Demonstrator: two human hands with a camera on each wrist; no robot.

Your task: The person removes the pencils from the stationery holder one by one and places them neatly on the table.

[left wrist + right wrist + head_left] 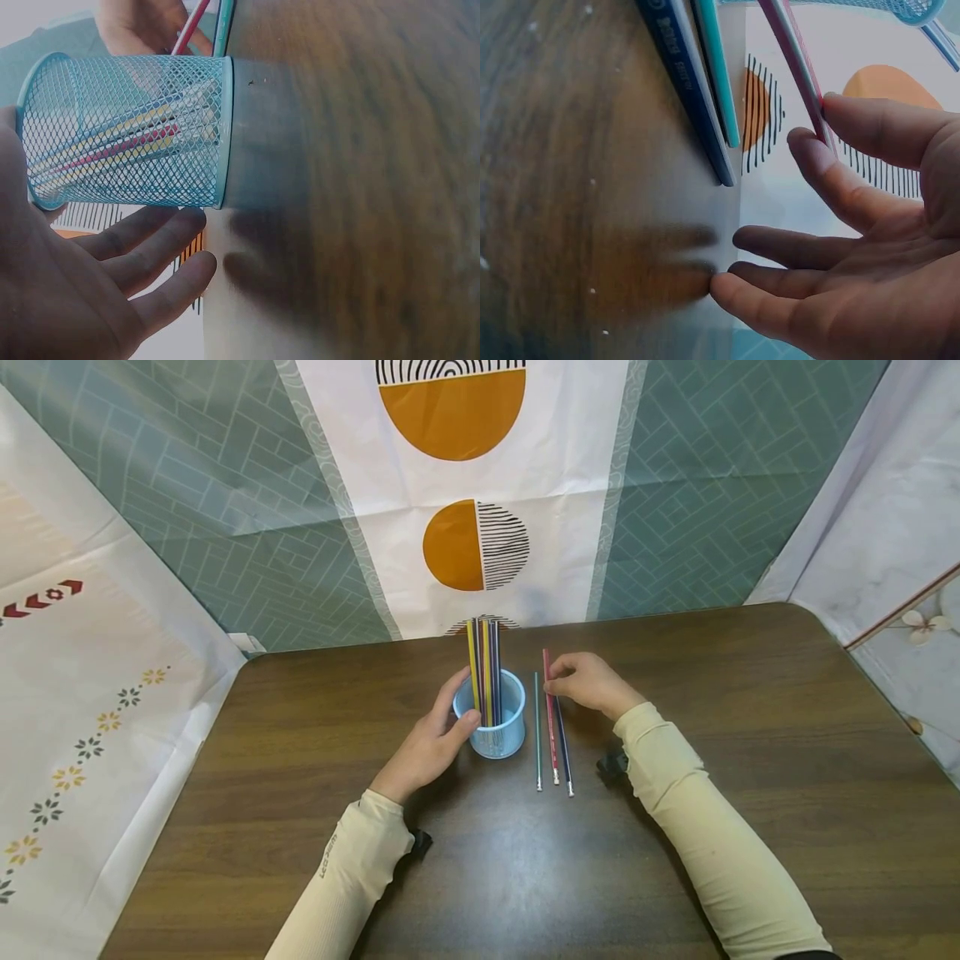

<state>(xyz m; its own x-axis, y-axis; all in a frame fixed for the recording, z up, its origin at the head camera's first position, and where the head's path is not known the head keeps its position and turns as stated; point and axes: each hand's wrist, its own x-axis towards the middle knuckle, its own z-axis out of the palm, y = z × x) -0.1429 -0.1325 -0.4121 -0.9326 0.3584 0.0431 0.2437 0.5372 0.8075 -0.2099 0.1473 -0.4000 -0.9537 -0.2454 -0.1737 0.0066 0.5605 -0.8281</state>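
Observation:
A light blue mesh pencil cup [498, 742] stands upright on the table, with several striped pencils [484, 672] upright in it. My left hand [429, 750] holds the cup from the left, thumb and fingers round its rim; in the left wrist view the lower fingers [161, 300] spread beside the mesh. Between thumb and index fingertip my right hand [588, 683] pinches a red pencil [795, 60], its upper end raised off the table. On either side of it, a green pencil [537, 735] and a dark blue pencil [564, 752] lie on the table.
The brown wooden table [480, 877] reaches back to a green and white patterned cloth [555, 543]. White cloths [97, 710] hang at both sides. Dark wrist devices [422, 845] sit under the cream sleeves [705, 827].

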